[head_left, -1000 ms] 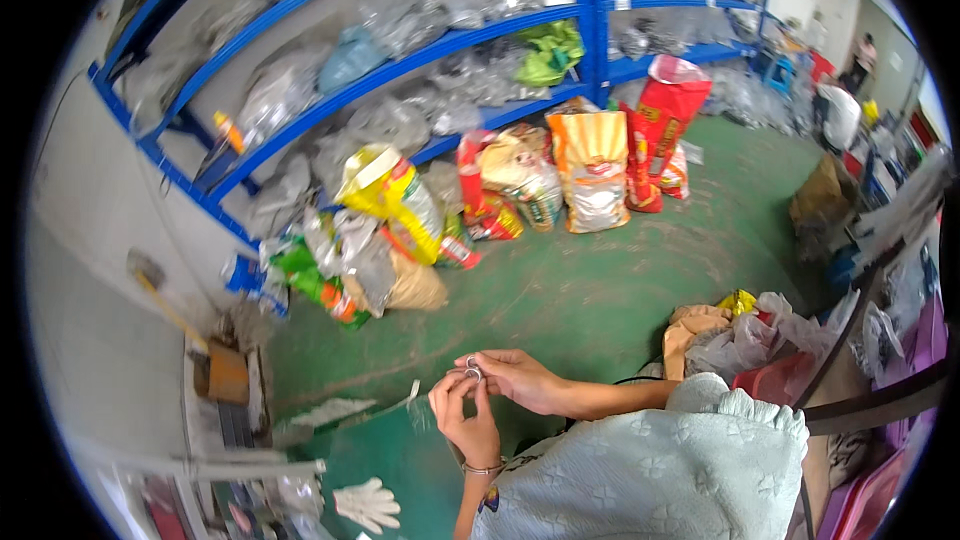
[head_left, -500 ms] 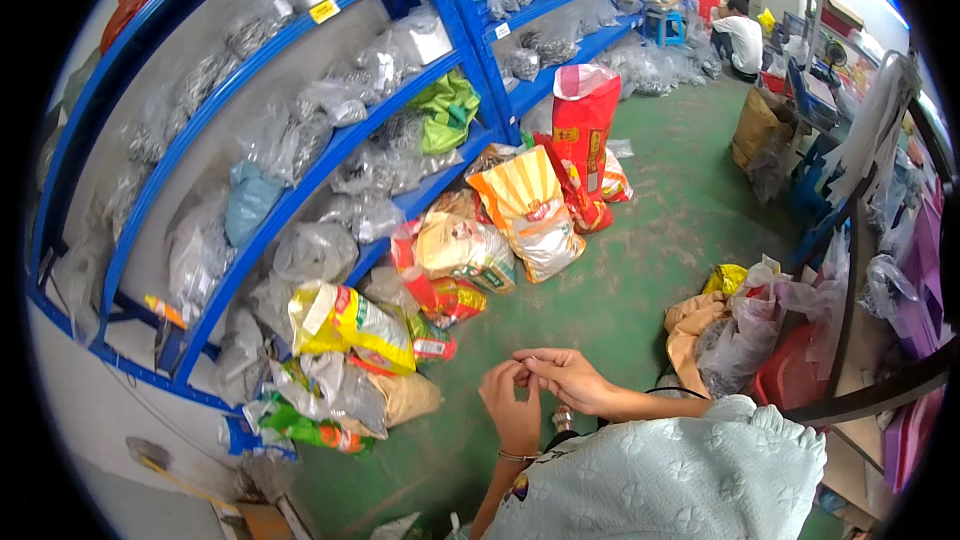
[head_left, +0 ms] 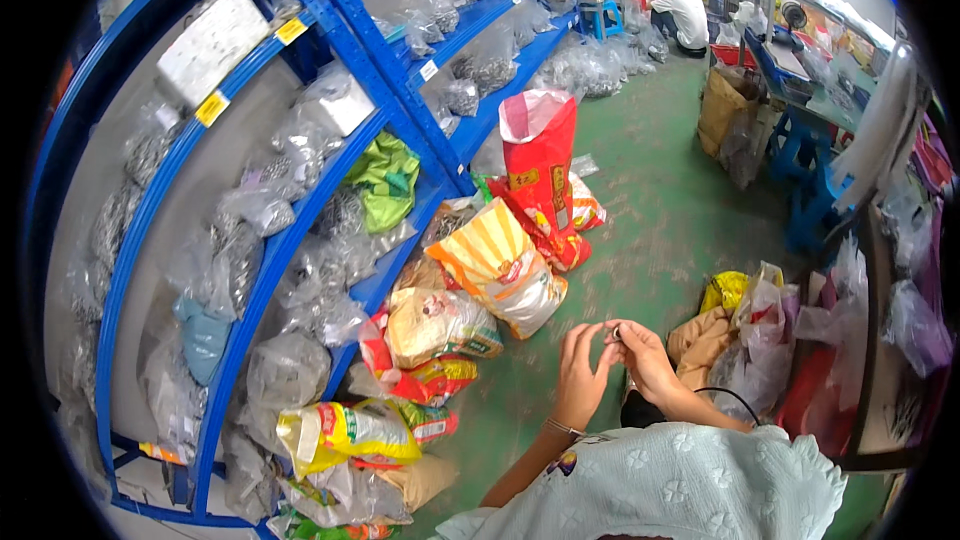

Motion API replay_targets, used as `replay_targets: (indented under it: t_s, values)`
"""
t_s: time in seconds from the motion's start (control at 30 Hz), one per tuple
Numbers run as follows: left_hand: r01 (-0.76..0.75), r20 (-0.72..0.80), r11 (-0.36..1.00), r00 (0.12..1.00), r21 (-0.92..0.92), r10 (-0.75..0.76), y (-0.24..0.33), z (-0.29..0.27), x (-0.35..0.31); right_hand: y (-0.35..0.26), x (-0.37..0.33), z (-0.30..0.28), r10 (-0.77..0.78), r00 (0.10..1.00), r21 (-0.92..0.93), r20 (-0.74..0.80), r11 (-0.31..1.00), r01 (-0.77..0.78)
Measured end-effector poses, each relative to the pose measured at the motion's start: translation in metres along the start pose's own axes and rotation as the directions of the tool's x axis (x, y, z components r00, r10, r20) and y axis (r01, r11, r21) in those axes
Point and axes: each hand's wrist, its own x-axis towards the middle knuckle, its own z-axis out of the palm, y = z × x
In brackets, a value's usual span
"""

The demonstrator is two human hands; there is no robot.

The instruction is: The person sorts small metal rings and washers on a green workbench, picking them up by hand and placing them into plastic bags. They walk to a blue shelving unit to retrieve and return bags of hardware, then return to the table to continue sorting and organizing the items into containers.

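In front of me, above the green floor, my two hands meet at the fingertips. My right hand (head_left: 648, 365) pinches a small, shiny, dark piece (head_left: 615, 334), perhaps ring-shaped, too small to name. My left hand (head_left: 582, 372) has its thumb and fingers drawn together at the same piece; whether it also grips it I cannot tell. A bracelet circles my left wrist. Beyond my hands stand an orange-and-white striped sack (head_left: 510, 265) and a tall red sack (head_left: 540, 165) with its top open.
Blue shelving (head_left: 300, 230) on the left holds clear bags of metal parts. Yellow and red sacks (head_left: 350, 435) lie before it. To the right are brown and clear bags (head_left: 705, 340) and a dark-framed rack (head_left: 875, 360). A person in white (head_left: 685, 15) crouches far back.
My view has shifted, and my hands now appear farther right in the picture, still joined at the fingertips. The small shiny piece now shows between them.
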Motion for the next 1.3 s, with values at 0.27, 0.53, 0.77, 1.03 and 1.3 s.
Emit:
replay_targets:
  t_s: [0.27, 0.53, 0.77, 1.03, 1.3]
  values:
    - [0.057, 0.179, 0.984, 0.983, -0.166, -0.027, -0.011, 0.113, 0.172, -0.092, 0.148, -0.084, -0.177, 0.984, -0.265, -0.007, 0.949, 0.169]
    - [0.002, 0.108, 0.993, 0.994, -0.118, 0.011, -0.051, 0.191, 0.316, -0.164, 0.285, -0.139, -0.157, 0.987, -0.380, 0.029, 0.912, 0.156]
    - [-0.127, 0.148, 0.990, 0.980, -0.064, 0.135, -0.092, 0.260, 0.473, -0.221, 0.446, -0.195, -0.074, 0.997, -0.337, -0.028, 0.939, 0.060]
    - [-0.044, 0.101, 0.997, 0.994, -0.069, 0.051, -0.151, 0.313, 0.644, -0.322, 0.617, -0.204, 0.129, 0.990, -0.213, 0.052, 0.970, -0.115]
    - [0.476, 0.391, 0.047, 0.771, -0.878, -0.502, -0.228, 0.347, 0.776, -0.373, 0.773, -0.221, 0.142, 0.974, -0.349, 0.176, 0.934, -0.073]
